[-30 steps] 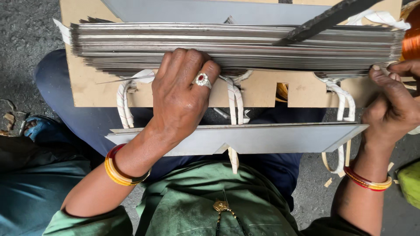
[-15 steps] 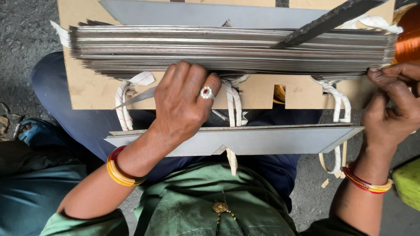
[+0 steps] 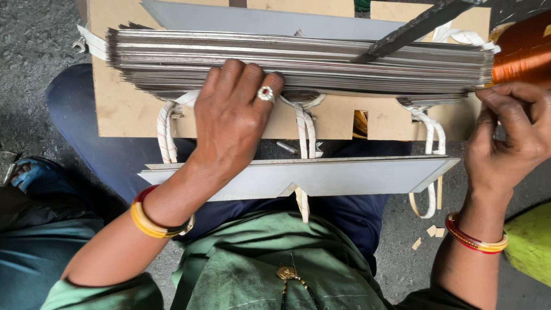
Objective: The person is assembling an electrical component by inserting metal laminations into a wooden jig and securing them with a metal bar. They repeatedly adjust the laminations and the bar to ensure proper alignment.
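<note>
The left hand (image 3: 232,123) lies palm down, fingers spread, on the near edge of the sheet stack (image 3: 298,60), pressing it. The right hand (image 3: 508,135) pinches the stack's right end with curled fingers. The stack rests on a cardboard board (image 3: 123,112), tied by white tape (image 3: 165,135). Nearer the person than the stack, a loose grey strip (image 3: 321,178) lies across the lap. A copper coil (image 3: 525,49) sits at the stack's right end.

Copper coil (image 3: 525,49) cut off rt.
</note>
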Action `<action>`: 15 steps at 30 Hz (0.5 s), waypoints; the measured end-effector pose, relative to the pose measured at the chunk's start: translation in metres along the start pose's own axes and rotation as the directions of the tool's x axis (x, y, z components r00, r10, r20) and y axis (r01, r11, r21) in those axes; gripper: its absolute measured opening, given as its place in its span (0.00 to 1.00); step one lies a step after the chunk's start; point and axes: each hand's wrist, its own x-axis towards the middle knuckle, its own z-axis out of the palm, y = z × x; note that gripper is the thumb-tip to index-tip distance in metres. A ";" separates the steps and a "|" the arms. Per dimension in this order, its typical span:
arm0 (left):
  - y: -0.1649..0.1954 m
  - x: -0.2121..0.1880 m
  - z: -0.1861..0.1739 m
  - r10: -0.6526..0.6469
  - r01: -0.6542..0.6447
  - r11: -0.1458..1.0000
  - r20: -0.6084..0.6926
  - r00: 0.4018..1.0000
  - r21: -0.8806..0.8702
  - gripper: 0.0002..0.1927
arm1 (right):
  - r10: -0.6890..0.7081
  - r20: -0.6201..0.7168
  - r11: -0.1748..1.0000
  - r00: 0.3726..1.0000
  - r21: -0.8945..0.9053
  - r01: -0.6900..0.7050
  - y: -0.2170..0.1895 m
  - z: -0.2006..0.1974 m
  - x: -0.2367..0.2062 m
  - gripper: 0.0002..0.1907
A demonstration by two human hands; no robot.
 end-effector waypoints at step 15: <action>-0.048 -0.042 -0.031 -0.065 0.066 0.997 -0.027 0.998 0.035 0.13 | -0.169 0.207 0.948 0.964 -0.235 0.216 -0.069 0.022 0.014 0.22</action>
